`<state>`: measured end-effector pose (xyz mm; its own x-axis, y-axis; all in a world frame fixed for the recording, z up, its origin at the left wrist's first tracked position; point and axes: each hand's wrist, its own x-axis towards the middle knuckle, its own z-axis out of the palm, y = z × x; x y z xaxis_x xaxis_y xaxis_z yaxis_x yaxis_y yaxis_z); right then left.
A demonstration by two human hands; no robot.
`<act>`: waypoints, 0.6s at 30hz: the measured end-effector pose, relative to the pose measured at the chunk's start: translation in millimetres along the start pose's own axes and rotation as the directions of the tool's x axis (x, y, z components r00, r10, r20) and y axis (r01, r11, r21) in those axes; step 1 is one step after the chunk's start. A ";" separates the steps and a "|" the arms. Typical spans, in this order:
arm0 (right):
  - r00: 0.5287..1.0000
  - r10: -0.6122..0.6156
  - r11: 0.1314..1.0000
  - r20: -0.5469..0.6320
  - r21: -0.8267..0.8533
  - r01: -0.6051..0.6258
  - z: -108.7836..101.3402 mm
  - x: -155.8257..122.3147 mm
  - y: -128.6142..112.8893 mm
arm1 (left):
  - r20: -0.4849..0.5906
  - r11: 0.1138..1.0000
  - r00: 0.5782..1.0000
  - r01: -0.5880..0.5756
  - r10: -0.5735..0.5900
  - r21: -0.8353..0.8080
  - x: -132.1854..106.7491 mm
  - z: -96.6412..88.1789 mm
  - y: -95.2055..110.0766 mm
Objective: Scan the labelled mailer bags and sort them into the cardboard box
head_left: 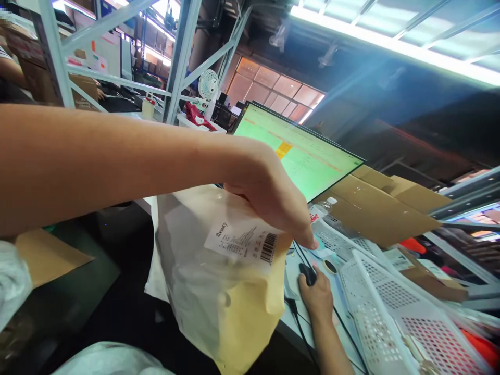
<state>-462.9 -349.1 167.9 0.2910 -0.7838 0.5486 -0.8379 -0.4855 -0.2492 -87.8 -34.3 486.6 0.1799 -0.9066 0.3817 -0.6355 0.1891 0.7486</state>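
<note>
Packaging [195, 271], a milky plastic bag with a yellowish lower right side, hangs tilted below the left hand [273, 195], in front of the counter [294, 278]. A white label [240, 242] with a barcode is stuck near its top. The left forearm crosses from the left edge, and the wrist bends so that the hand drops over the bag's upper edge. Its fingers are closed on that edge, but most are hidden, so how tightly they grip I cannot tell.

The right hand [318, 297] lies on the counter, its fingers loosely curved around a black mouse [308, 273]. Cables [300, 320] run near it, and a roll of tape [330, 266] lies just beyond. White perforated baskets [361, 271] stand to the right of this hand.

Behind the left hand, a monitor [312, 161] shows a green screen with an orange patch. A clear bottle [331, 203] stands near its lower edge, with cardboard [378, 208] to the right. Farther back, a white fan [208, 84] is beside a metal frame [182, 62].
</note>
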 end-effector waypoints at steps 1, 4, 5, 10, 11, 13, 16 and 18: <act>1.000 0.003 1.000 0.000 -0.001 -0.003 0.1 0.0 0.0 | 0.187 0.999 0.982 0.002 -0.009 0.040 -1.9 0.4 4.0; 1.000 0.006 1.000 0.000 0.001 -0.006 -0.5 0.2 -0.8 | 0.519 0.994 0.851 0.043 -0.087 0.097 -4.8 2.0 9.8; 1.000 0.007 1.000 -0.001 0.002 -0.007 -1.1 0.2 -1.6 | 0.511 0.992 0.852 0.079 -0.117 0.094 -5.1 2.7 10.1; 1.000 0.008 1.000 -0.015 0.015 -0.008 -5.0 -2.9 -8.7 | 0.079 0.994 0.993 0.087 -0.082 -0.069 -7.2 4.5 10.1; 1.000 0.004 1.000 -0.019 0.022 -0.004 -5.7 -3.1 -10.4 | 0.029 0.989 0.994 0.107 -0.105 -0.100 -7.8 4.5 10.4; 0.999 -0.008 0.999 -0.035 0.040 0.009 -7.7 -0.7 -14.7 | 0.066 0.958 0.966 0.258 -0.251 -0.126 -8.6 4.8 10.4; 0.994 -0.014 0.997 -0.106 0.069 0.021 -18.5 9.7 -32.9 | 0.288 0.863 0.841 0.499 -0.459 -0.080 -6.6 7.0 7.8; 0.989 -0.010 0.991 -0.145 0.127 0.029 -37.4 14.1 -61.9 | 0.452 0.870 0.776 0.494 -0.439 -0.003 -3.7 9.5 5.0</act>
<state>-424.2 -315.5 220.9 0.2299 -0.7146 0.6607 -0.7636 -0.5534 -0.3328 -98.7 -33.6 483.8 0.0797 -0.9574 -0.2775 -0.4614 -0.2822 0.8411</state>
